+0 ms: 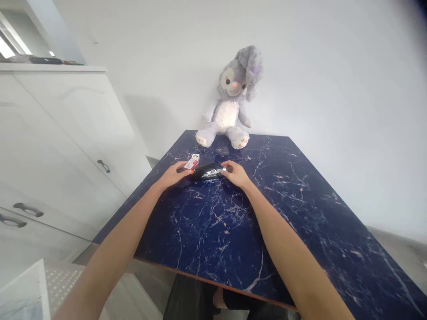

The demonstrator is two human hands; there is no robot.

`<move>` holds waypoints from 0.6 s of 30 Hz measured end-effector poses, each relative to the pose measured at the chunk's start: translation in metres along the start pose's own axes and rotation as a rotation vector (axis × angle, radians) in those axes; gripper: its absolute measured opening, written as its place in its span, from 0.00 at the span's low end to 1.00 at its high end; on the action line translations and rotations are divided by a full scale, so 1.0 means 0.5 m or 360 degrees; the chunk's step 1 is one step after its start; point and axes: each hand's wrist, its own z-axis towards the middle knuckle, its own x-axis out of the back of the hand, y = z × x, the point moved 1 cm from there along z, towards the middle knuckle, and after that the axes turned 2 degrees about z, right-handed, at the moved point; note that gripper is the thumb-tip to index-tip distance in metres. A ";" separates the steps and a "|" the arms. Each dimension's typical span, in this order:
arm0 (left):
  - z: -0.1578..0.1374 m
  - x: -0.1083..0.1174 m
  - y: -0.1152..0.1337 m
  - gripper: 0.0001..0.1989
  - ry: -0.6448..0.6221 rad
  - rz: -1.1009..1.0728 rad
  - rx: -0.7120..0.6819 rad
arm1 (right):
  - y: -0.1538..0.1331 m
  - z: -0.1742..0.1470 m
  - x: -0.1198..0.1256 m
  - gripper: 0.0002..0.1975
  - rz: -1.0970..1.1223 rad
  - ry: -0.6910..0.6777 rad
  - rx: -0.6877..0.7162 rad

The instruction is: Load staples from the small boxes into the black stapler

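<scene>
In the middle of the dark table lies what looks like a black stapler [204, 171], with shiny metal along its near side and a bit of orange at its left end. My left hand [173, 175] grips that left end, thumb in front. Just behind those fingers is a small white-and-red box [192, 162]; whether my fingers touch it, I cannot tell. At the opposite end, my right hand [236, 173] pinches a silver metal part that sticks out of the stapler.
A grey plush rabbit [227, 115] sits at the back of the blue marbled table [213, 226], against the white wall. White cabinets [66, 133] with dark handles stand on the left. A pale perforated object [62, 284] is at the lower left, beside the table.
</scene>
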 end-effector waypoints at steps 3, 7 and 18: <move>0.000 -0.010 0.013 0.26 0.0069 0.0207 0.0000 | -0.012 -0.007 -0.007 0.10 -0.0269 0.0005 0.0228; 0.007 -0.022 0.021 0.24 0.0148 0.0491 0.0016 | -0.029 -0.015 -0.017 0.13 -0.0498 -0.0064 0.0442; 0.019 -0.017 -0.019 0.17 0.0728 -0.0421 0.0236 | -0.034 -0.023 -0.008 0.11 -0.0551 0.0217 0.0245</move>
